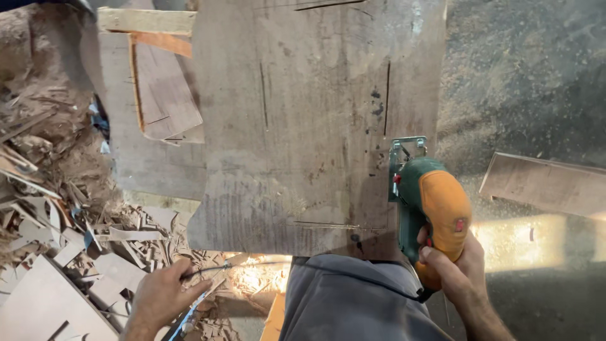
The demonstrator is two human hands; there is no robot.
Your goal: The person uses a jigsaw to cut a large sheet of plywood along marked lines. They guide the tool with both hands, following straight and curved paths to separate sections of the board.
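Note:
A large worn plywood sheet [303, 126] lies flat before me, with thin saw slits cut into it. My right hand [457, 268] grips the handle of a green and orange jigsaw [429, 202], whose metal base plate rests on the sheet's right part. My left hand [161, 297] is low at the left, pinching the saw's thin dark power cord [211, 270] above a heap of offcuts. My knee in grey trousers [353, 297] presses against the sheet's near edge.
Wood scraps and shavings [57, 189] pile up on the left. More boards [158, 88] lie under the sheet at the back left. A loose plank [549, 183] lies on the dusty floor [524, 76] at the right.

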